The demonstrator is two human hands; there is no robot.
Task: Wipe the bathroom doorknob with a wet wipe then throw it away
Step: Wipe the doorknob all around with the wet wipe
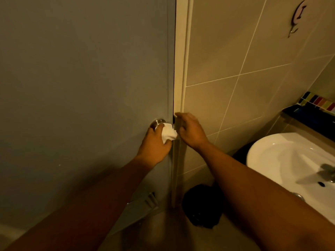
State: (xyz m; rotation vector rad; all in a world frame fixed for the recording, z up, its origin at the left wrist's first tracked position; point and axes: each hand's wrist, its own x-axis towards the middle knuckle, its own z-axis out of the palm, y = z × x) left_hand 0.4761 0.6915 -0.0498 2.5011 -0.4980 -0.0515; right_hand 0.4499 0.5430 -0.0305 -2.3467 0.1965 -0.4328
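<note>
A round metal doorknob (157, 123) sticks out of the grey door (81, 87) near its right edge. My left hand (155, 144) is closed around the knob with a crumpled white wet wipe (168, 133) bunched in its fingers, pressed against the knob's right side. My right hand (190, 131) rests against the cream door frame (181, 69) just right of the knob, fingers curled on the door's edge; it holds nothing that I can see.
A black-lined bin (201, 205) stands on the floor below the frame. A white sink (290, 160) with a metal tap (326, 172) sits at the right. Beige wall tiles (235, 51) carry a hook (297, 17) at the upper right.
</note>
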